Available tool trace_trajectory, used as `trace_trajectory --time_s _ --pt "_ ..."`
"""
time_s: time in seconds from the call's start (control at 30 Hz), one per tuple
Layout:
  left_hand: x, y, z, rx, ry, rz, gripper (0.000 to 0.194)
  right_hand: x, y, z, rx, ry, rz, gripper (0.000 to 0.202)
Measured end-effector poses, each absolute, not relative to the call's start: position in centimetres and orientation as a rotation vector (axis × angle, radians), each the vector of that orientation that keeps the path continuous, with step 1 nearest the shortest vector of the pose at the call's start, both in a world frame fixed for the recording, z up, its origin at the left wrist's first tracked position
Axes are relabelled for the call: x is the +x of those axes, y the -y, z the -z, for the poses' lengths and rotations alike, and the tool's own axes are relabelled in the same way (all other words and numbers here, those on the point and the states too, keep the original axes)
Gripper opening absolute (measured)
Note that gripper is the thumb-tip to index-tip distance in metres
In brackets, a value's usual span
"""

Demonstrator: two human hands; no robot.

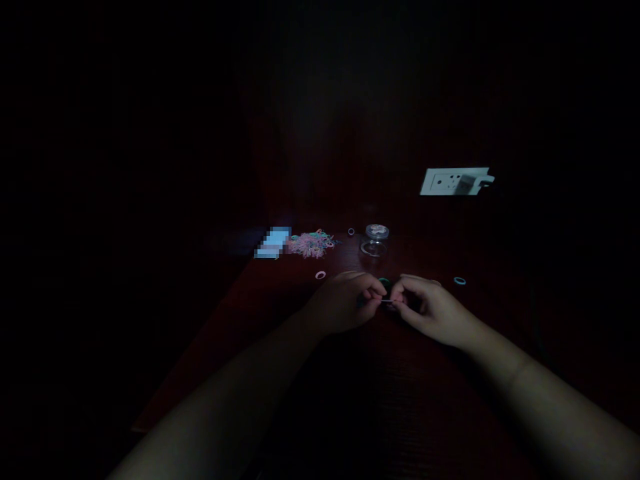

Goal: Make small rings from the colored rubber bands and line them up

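Head camera view: in a very dark room, two bare hands meet over a reddish-brown counter [235, 320]. The left hand [345, 301] and the right hand [437, 310] each have a narrow grip, thumb against fingers, pinching opposite ends of a thin, pale strand [387, 301] that spans the small gap between them. Just behind the fingers, a green ring [383, 281] is partly hidden. A pink ring [321, 275] lies near the left hand, and a blue ring [460, 281] sits beyond the right. Farther back are a tangled heap of small colourful bands [311, 245], a bright rectangle [273, 243] (blurred into blocks) just left of it, and a clear round container [374, 248]. On the wall, to the right, is a white socket panel [440, 182].
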State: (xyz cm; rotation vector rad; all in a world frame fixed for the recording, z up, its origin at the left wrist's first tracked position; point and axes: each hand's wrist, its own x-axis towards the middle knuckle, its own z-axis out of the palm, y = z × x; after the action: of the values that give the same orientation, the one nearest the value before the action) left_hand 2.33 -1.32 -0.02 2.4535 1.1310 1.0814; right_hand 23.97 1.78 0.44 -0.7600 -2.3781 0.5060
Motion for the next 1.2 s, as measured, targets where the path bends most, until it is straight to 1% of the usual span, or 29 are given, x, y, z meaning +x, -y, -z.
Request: trace_trajectory --time_s 0.57,0.97,1.2 --pt "2.3 1.3 0.0 2.456 -1.116 -1.079 0.010 24.1 -1.9 -0.5 -0.794 2.407 -0.493 0.004" --pt "2.0 1.2 0.4 2.475 -1.104 -1.143 0.015 26.5 -3.7 -0.3 -1.098 2.538 -0.425 0.008" --pt "2.0 1.2 0.3 2.470 -1.106 -1.139 0.015 25.9 -3.7 0.2 -1.163 2.567 -0.432 0.011"
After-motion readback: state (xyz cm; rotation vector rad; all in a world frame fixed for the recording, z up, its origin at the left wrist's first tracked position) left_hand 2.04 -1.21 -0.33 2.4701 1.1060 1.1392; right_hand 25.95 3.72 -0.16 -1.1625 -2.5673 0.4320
